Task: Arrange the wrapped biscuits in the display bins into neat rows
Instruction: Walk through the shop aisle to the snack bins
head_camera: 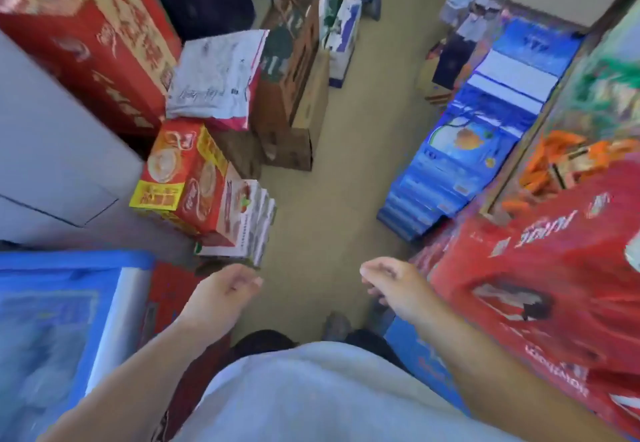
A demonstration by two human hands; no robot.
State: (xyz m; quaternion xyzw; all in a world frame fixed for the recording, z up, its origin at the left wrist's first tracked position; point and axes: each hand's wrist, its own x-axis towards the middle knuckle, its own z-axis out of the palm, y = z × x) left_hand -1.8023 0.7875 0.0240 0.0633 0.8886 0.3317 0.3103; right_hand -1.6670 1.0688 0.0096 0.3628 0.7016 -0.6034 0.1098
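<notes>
**Two idle grips over the aisle floor**

Both grips hang above the floor (pixel 346 136). The left grip (pixel 225 294) and the right grip (pixel 394 285) are loosely curled and hold nothing. One red carton (pixel 540 285) stands just beside the right grip. Beyond it, at the floor's right edge, orange wrapped biscuits (pixel 568 161) lie jumbled in one display bin (pixel 540 109), too blurred to count.

Orange packets (pixel 568 161) are blurred, their bin (pixel 509 178) cut off at right
</notes>
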